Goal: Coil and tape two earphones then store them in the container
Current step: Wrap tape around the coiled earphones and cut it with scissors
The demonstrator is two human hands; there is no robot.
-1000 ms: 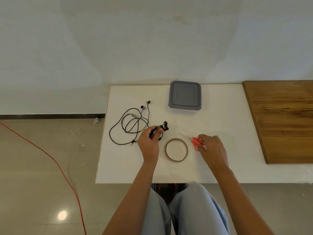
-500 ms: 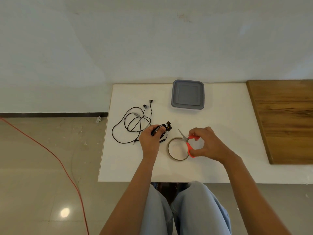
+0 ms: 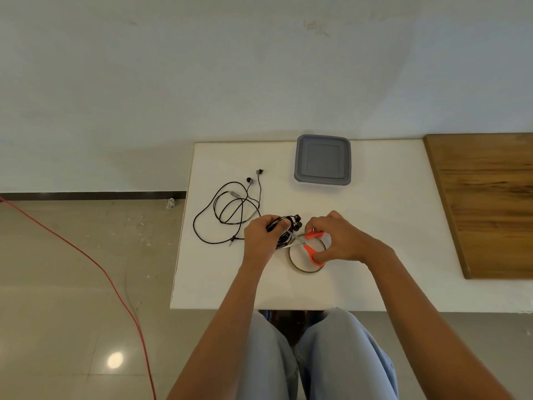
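My left hand (image 3: 261,238) grips a coiled black earphone (image 3: 290,226) just above the white table (image 3: 375,241). In my right hand (image 3: 339,241) are orange-handled scissors (image 3: 310,248), their blades pointing left at the coil beside my left fingers. A tape roll (image 3: 300,265) lies flat on the table under the scissors. The second black earphone (image 3: 227,210) lies loose and uncoiled to the left, near the table's left edge. A grey lidded container (image 3: 322,159) stands at the back of the table, closed.
A wooden board (image 3: 490,197) covers the table's right side. A red cable (image 3: 86,261) runs across the tiled floor on the left. My knees sit under the table's front edge.
My right hand picked the scissors up off the table and carried them left over the tape roll to the coiled earphone. My left hand stayed on the coil.
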